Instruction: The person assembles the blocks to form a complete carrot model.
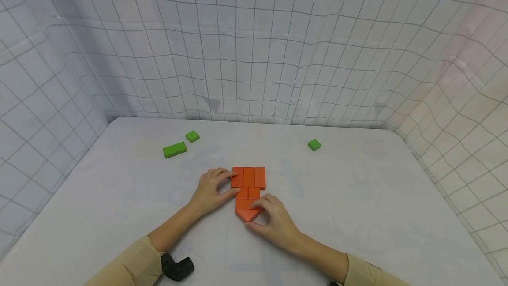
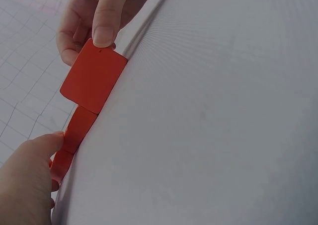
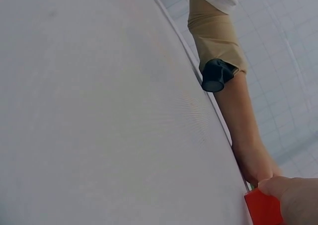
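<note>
Orange-red blocks lie flat and close together. Three upright rectangular blocks (image 1: 248, 177) form the far row, with two small square blocks (image 1: 254, 193) below them. Nearest the person are a wide block (image 1: 243, 204) and a triangular block (image 1: 247, 215) with its tip toward the person. My left hand (image 1: 209, 192) touches the left side of the group, thumb at the left small square and a fingertip on the far-left rectangle. The right hand (image 1: 278, 224) pinches the triangular block, its thumb at the tip and its fingers over the far side, partly covering the wide block.
Beyond the group, a long green block (image 1: 174, 149) and a small green block (image 1: 192, 136) lie at the back left. Another small green block (image 1: 314, 144) lies at the back right. White grid-lined curtains (image 1: 254, 56) surround the white table (image 1: 357, 197).
</note>
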{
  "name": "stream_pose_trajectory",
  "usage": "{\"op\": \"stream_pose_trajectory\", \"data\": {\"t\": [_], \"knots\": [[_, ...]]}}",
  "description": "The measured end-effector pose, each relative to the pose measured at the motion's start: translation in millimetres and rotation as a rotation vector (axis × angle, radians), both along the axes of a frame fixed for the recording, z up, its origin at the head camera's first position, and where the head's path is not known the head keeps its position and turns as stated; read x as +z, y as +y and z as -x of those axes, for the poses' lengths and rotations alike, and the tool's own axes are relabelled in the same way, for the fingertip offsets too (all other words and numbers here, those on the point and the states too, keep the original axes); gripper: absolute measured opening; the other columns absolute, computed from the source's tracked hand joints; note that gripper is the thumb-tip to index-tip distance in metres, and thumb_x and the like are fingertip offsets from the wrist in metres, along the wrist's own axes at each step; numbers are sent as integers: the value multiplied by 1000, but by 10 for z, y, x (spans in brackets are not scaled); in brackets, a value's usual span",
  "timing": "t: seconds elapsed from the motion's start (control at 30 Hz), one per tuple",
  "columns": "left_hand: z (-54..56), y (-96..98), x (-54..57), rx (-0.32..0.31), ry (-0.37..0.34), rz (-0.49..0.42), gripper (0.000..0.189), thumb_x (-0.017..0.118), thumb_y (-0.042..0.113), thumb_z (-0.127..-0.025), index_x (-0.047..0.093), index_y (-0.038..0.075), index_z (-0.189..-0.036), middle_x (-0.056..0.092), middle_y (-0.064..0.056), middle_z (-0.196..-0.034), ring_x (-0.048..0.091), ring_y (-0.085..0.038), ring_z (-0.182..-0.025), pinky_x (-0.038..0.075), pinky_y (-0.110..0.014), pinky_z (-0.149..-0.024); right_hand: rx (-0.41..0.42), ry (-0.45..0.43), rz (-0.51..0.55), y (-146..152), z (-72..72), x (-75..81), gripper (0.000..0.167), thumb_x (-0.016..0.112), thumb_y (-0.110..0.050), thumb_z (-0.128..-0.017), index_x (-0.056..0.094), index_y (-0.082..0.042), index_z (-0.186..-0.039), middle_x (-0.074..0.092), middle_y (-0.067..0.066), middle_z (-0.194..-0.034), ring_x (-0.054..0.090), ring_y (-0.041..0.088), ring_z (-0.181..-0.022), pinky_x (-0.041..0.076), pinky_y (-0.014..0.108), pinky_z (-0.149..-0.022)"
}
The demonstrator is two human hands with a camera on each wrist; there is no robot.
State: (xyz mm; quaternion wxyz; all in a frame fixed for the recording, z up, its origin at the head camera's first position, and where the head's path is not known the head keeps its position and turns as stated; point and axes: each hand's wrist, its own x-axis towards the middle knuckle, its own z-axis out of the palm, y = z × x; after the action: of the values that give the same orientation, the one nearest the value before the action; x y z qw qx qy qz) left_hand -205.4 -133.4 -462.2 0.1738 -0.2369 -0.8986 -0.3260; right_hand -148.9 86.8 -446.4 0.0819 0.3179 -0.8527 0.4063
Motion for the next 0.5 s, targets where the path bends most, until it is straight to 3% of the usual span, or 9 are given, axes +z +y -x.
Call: {"op": "stream_pose_trajectory", "data": {"t": [0.3,0.5], "knots": [[12,-5,-22,3,-1,5,43,71,35,-76,63,13,-113,60,-3,-106,49,-23,-100,35,-45,-82,-6,28,-13,15,4,-16,33,80,-21,-69,61,-13,-95,54,-8,-93,48,6,-85,44,24,-75],[11,-7,-21,5,-6,7,43,71,35,-77,63,13,-113,59,-3,-106,49,-23,-100,35,-45,-82,3,-8,-2,22,12,-14,34,80,-21,-69,61,-13,-96,53,-7,-93,49,6,-85,45,24,-75]]}}
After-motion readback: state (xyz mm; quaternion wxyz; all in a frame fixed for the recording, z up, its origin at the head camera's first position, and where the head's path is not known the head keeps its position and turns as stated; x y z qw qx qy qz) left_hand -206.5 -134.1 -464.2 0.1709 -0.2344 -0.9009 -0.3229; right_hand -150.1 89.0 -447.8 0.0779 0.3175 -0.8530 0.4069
